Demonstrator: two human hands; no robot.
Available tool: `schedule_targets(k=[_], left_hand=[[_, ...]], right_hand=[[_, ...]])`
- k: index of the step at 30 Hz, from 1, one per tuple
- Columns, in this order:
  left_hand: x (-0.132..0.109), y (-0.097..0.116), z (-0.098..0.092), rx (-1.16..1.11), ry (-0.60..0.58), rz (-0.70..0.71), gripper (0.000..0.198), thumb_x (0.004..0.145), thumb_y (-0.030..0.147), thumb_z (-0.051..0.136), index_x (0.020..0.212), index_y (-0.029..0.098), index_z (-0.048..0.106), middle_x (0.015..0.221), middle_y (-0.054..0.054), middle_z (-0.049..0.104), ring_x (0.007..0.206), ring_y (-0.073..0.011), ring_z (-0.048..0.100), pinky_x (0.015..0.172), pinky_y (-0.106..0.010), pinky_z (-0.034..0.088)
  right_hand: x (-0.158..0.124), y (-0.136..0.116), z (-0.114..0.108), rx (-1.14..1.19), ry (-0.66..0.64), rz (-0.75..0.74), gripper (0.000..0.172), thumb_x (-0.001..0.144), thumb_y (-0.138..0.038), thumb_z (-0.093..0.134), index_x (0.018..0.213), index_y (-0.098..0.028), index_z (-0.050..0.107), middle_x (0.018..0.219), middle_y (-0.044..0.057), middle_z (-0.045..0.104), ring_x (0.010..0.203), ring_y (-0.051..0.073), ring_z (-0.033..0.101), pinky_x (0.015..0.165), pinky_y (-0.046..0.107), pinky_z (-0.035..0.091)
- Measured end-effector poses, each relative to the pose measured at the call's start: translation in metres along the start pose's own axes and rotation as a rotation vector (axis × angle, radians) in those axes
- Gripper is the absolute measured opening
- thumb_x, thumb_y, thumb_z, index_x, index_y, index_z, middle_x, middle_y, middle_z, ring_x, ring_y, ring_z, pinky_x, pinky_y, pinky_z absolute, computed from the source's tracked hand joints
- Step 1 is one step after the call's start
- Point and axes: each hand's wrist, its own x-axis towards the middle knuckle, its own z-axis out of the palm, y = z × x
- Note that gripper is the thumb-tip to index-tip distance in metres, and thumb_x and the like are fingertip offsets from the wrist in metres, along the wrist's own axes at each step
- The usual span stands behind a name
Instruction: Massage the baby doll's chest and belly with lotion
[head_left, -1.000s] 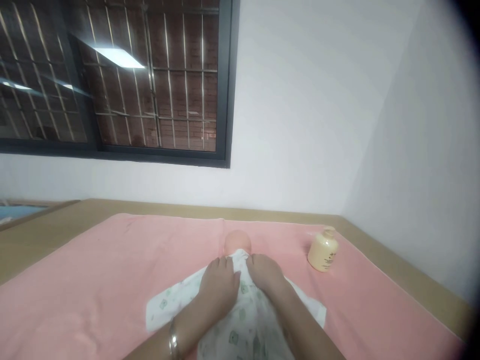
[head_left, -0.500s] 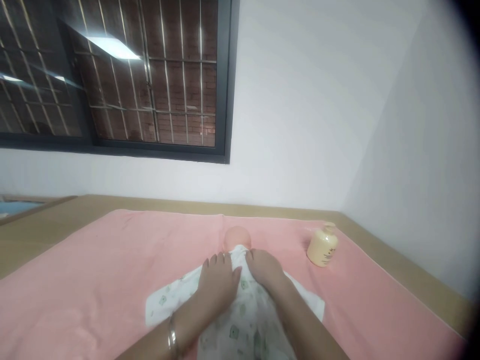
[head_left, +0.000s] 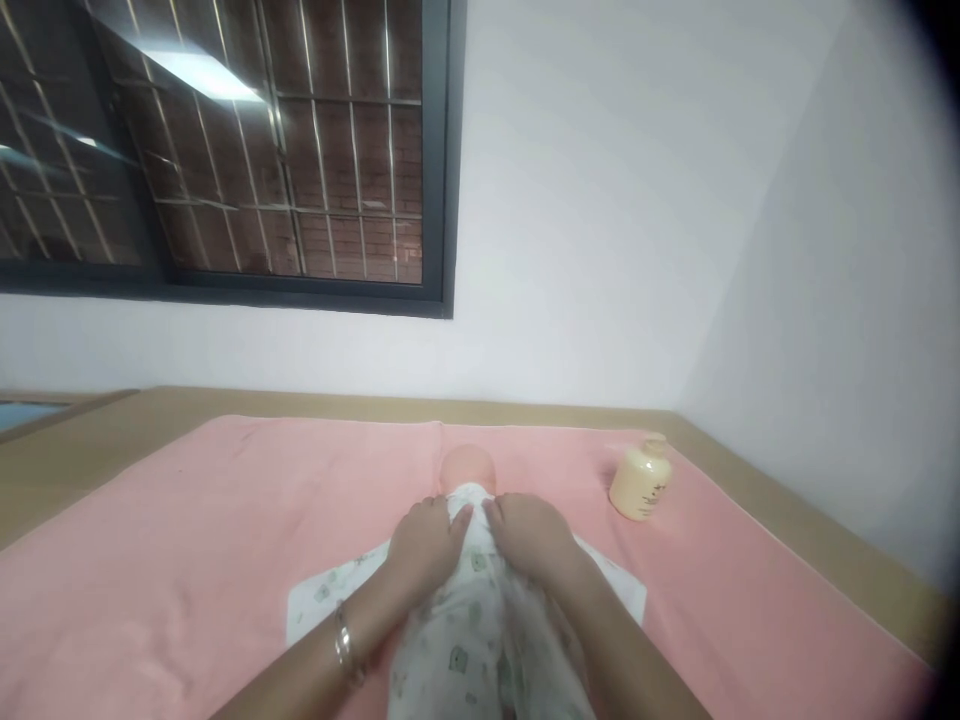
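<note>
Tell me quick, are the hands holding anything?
Left hand: on the white patterned clothing; grip can't be told.
Right hand: on it too; grip can't be told.

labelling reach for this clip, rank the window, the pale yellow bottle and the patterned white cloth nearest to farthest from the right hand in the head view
From the right hand:
1. Patterned white cloth: touching, directly under the hand
2. Pale yellow bottle: off to the right, a little beyond
3. Window: farthest, in the back wall, up to the left
</note>
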Motion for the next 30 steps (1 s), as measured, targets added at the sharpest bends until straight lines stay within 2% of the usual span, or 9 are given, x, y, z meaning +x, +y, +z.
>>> schedule_targets(k=[5, 12, 20, 30], left_hand=[[0.012, -0.006, -0.002, -0.096, -0.081, -0.090, 0.065, 0.088, 0.067, 0.023, 0.100, 0.017, 0.062, 0.108, -0.015, 0.067, 0.098, -0.0305, 0.063, 0.077, -0.036, 0.045], [0.018, -0.014, 0.011, -0.054, 0.000, -0.064, 0.064, 0.088, 0.067, 0.021, 0.101, 0.018, 0.060, 0.100, -0.013, 0.069, 0.092, -0.0296, 0.063, 0.075, -0.037, 0.044], [0.017, -0.017, 0.017, -0.072, 0.045, -0.082, 0.061, 0.088, 0.065, 0.024, 0.109, 0.019, 0.059, 0.103, -0.012, 0.068, 0.095, -0.0291, 0.062, 0.076, -0.036, 0.043], [0.016, -0.019, 0.021, -0.142, 0.082, -0.059, 0.059, 0.088, 0.068, 0.024, 0.096, 0.022, 0.060, 0.096, -0.006, 0.069, 0.085, -0.0249, 0.062, 0.070, -0.033, 0.042]], right_hand=[[0.015, 0.006, 0.012, 0.107, -0.028, 0.108, 0.054, 0.098, -0.043, 0.023, 0.102, -0.011, 0.066, 0.101, 0.018, 0.069, 0.090, 0.025, 0.065, 0.076, 0.033, 0.043], [0.027, 0.019, 0.027, 0.256, -0.054, 0.153, 0.061, 0.093, -0.059, 0.022, 0.100, -0.017, 0.064, 0.100, 0.013, 0.069, 0.090, 0.026, 0.063, 0.075, 0.035, 0.044], [0.031, 0.020, 0.036, 0.247, 0.001, 0.203, 0.058, 0.094, -0.056, 0.021, 0.094, -0.018, 0.064, 0.095, 0.011, 0.069, 0.086, 0.023, 0.062, 0.070, 0.031, 0.041], [0.033, 0.024, 0.044, 0.265, 0.078, 0.230, 0.056, 0.093, -0.057, 0.023, 0.082, -0.020, 0.063, 0.084, 0.007, 0.068, 0.076, 0.020, 0.059, 0.061, 0.027, 0.034]])
